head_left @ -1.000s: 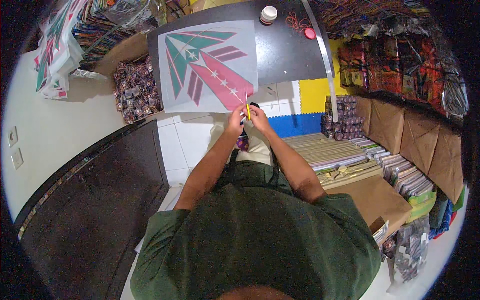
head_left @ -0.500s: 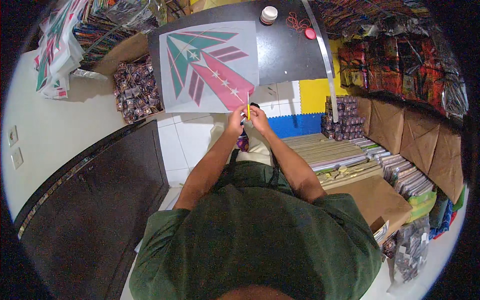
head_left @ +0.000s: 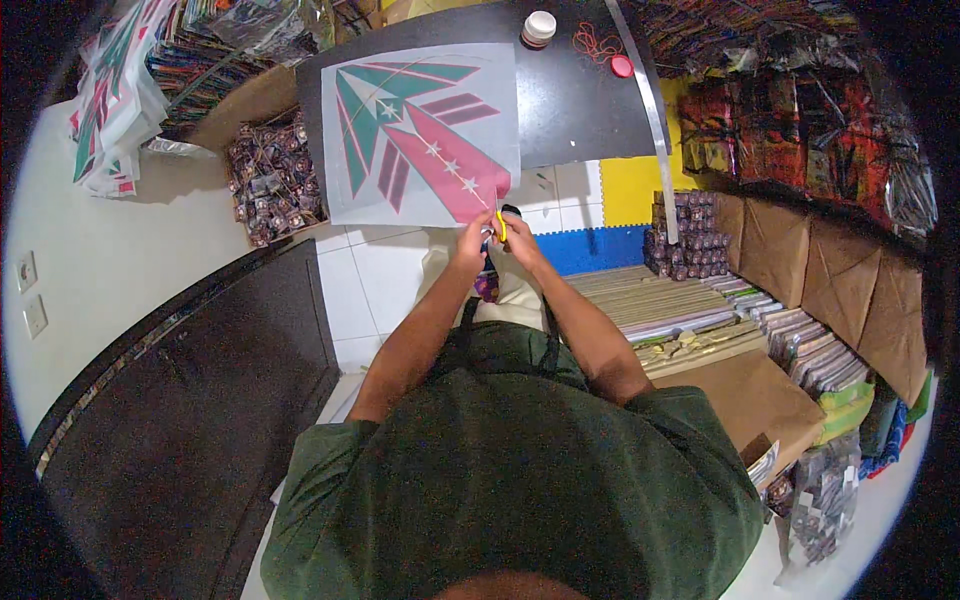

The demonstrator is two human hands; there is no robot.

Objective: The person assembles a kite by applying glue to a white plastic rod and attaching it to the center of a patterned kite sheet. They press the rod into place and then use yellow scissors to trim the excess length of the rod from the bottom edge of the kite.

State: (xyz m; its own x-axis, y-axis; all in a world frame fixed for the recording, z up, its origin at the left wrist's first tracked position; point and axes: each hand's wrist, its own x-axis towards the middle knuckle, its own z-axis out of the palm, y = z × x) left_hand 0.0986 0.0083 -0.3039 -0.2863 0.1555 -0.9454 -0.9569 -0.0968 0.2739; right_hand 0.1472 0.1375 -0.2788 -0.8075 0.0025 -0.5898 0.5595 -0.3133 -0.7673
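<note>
A thin pale kite sheet (head_left: pixel 424 135) with a green and red winged design and white stars lies partly on the dark table. Slender sticks cross it. Its near corner hangs past the table edge toward me. My left hand (head_left: pixel 473 245) pinches this near edge close to the red tail. Just beside it, my right hand (head_left: pixel 519 241) has its fingers in the yellow handles of scissors (head_left: pixel 502 228). The blades point away from me at the sheet's near edge, but are too small to make out clearly.
On the dark table (head_left: pixel 585 110) are a white-lidded jar (head_left: pixel 538 30), a tangle of red string (head_left: pixel 596 45) and a round red lid (head_left: pixel 622 67). A box of small wrapped packs (head_left: pixel 270 180) stands left. Stacked bundles (head_left: pixel 650 310) and small packs (head_left: pixel 688 235) lie right.
The yellow scissor handles have spread and turned slightly in my right hand. The kite sheet has shifted a little; my left hand stays at its edge.
</note>
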